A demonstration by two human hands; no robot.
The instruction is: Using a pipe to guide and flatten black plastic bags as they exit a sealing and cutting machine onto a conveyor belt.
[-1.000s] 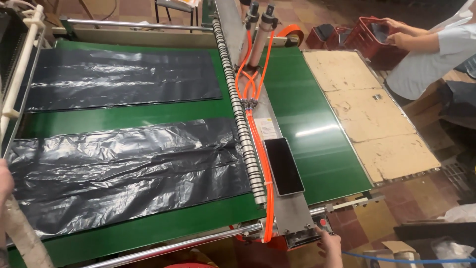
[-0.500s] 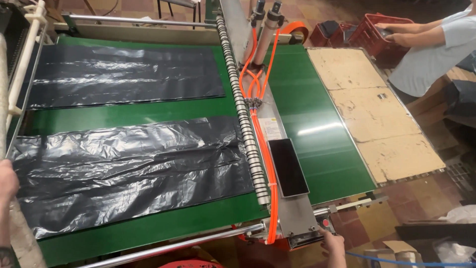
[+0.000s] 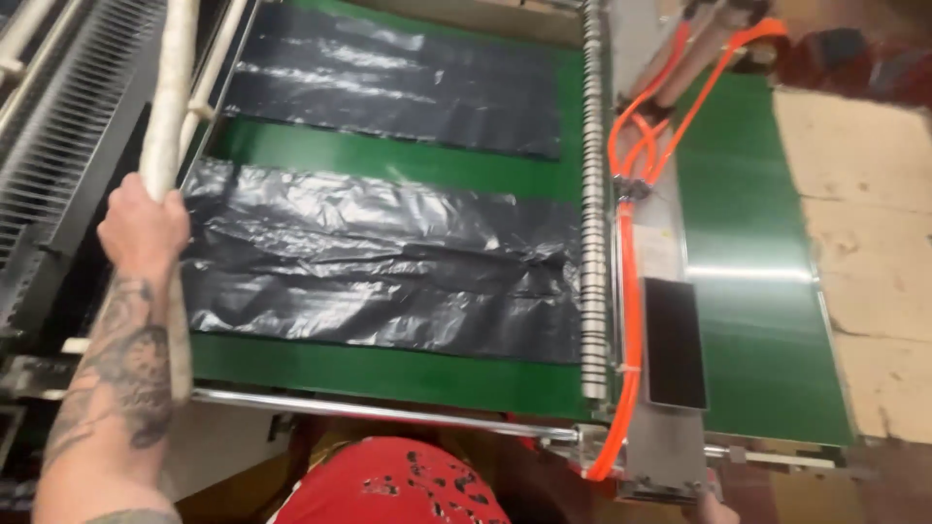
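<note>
My left hand is closed around a long pale wrapped bar that runs along the left edge of a green belt. Two stacks of black plastic bags lie flat on the belt: a near stack just right of my hand and a far stack further up. Only a sliver of my right hand shows at the bottom edge, below a grey metal bracket; what it does is hidden.
A ribbed roller and orange hoses divide the belt from a second green surface. A dark flat panel lies on the bracket. Cardboard sheets are at the right. Metal rails stand on the left. Red cloth is below.
The view swung left and closer. My left hand rose from the lower left corner and now grips the pale bar. The person at the far right is out of view.
</note>
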